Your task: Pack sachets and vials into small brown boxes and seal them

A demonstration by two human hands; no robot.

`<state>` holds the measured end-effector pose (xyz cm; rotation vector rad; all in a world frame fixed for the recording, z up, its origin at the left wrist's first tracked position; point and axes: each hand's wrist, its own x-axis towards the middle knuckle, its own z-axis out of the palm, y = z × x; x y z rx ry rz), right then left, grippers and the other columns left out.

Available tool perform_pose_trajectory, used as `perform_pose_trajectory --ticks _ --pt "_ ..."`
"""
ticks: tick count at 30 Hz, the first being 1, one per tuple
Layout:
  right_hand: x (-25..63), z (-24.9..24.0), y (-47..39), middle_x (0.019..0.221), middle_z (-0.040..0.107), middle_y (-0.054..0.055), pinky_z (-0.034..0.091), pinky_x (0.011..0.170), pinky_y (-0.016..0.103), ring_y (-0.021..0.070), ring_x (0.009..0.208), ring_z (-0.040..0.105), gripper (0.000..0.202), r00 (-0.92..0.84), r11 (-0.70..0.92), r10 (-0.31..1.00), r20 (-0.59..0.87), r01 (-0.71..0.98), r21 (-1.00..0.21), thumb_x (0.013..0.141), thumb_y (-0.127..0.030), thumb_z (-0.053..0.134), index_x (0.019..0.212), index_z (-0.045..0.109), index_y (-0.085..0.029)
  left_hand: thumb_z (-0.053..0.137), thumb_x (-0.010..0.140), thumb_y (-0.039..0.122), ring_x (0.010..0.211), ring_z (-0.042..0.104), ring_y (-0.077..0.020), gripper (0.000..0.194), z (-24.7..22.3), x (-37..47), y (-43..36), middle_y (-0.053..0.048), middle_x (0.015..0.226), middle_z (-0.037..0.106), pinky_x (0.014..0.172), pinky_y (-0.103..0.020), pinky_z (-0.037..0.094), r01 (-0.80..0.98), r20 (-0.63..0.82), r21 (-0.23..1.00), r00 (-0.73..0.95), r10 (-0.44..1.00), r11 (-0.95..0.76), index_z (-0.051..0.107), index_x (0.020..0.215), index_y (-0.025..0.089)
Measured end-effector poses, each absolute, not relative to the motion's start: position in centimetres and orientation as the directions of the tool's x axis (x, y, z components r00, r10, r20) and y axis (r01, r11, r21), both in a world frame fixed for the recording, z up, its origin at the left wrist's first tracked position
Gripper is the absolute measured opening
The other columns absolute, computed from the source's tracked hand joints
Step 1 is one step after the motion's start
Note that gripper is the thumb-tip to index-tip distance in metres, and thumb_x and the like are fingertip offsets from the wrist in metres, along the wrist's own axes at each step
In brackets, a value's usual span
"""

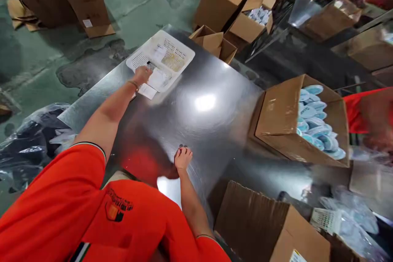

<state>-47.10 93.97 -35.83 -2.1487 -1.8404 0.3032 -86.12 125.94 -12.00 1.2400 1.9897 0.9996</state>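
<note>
My left hand [143, 75] reaches over the near edge of a white perforated plastic basket [190, 54], fingers bent closed; what they hold is hidden. Just past the fingertips lies a small black piece [150, 64]. White papers [159, 52] and a pile of thin yellowish loops [174, 62] lie in the basket. A white paper slip [147, 91] rests on the table by my left wrist. Closer to my body, my right hand [183, 158] is palm down over the metal table [215, 131], fingers curled together against small dark round pieces [181, 145] at the tips.
An open carton [278, 108] with many white-and-teal oval packs [319, 120] stands on the table's right. Another brown carton [250, 221] is at the near right. More cartons [211, 41] stand beyond the far edge. Dark plastic bags [33, 143] lie at the left.
</note>
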Motion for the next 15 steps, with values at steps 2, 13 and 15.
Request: perform_pose_trajectory --ticks 2,13,15 --pt "-46.6 -36.1 93.7 0.125 0.066 0.021 0.046 0.102 0.049 0.0343 0.116 0.056 0.020 0.168 -0.142 0.985 0.044 0.928 -0.345 0.106 -0.029 0.053 0.104 0.070 -0.019 0.063 0.109 0.009 0.117 0.074 -0.0223 0.015 -13.2 -89.1 126.3 -0.017 0.115 0.078 0.112 -0.044 0.047 0.510 -0.107 0.797 -0.407 0.907 0.323 0.072 0.106 -0.002" --pt "-45.8 -36.0 93.5 0.118 0.063 0.022 0.048 0.099 0.053 0.0355 0.111 0.053 0.019 0.207 -0.172 0.975 0.082 0.933 -0.316 0.102 -0.033 0.052 0.096 0.065 -0.020 0.099 0.080 0.010 0.147 0.047 -0.0397 0.057 -22.7 -95.8 113.8 -0.029 0.160 0.056 0.125 -0.055 0.041 0.634 -0.340 0.504 -0.478 0.810 0.586 0.071 0.129 0.002" --pt "-45.9 -35.7 93.7 0.118 0.062 0.022 0.048 0.100 0.054 0.0358 0.111 0.053 0.018 0.219 -0.187 0.973 0.067 0.928 -0.323 0.101 -0.032 0.053 0.096 0.064 -0.020 0.094 0.086 0.011 0.148 0.045 -0.0403 0.055 -23.6 -95.2 113.1 -0.028 0.161 0.055 0.124 -0.054 0.040 0.656 -0.316 0.512 -0.457 0.831 0.555 0.070 0.135 0.005"
